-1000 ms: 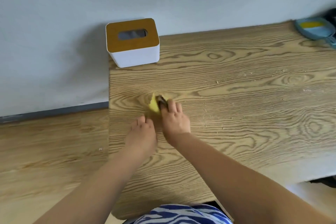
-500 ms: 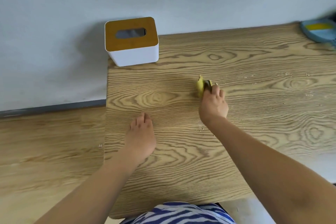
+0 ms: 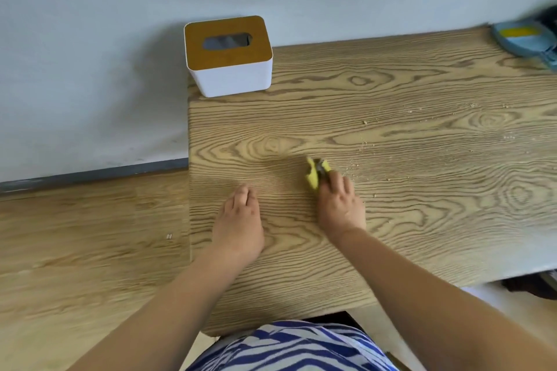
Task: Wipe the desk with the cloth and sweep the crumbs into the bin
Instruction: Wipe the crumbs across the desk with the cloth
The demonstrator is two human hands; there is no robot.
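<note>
My right hand (image 3: 339, 205) grips a small yellow and grey cloth (image 3: 316, 171) and holds it against the wooden desk (image 3: 422, 205) near its left-middle. My left hand (image 3: 241, 220) rests flat on the desk, just left of the right hand, fingers straight and holding nothing. Several pale crumbs (image 3: 364, 143) lie scattered on the wood to the right of the cloth and further toward the back right.
A white box with a brown slotted lid (image 3: 229, 57) stands on the desk's back left corner against the wall. A blue dustpan with a yellow part (image 3: 524, 39) lies at the back right corner. The wooden floor (image 3: 90, 235) shows left of the desk.
My right hand swept the cloth from the left-middle out to the right, then back left and nearer to me. The left hand stayed planted on the desk.
</note>
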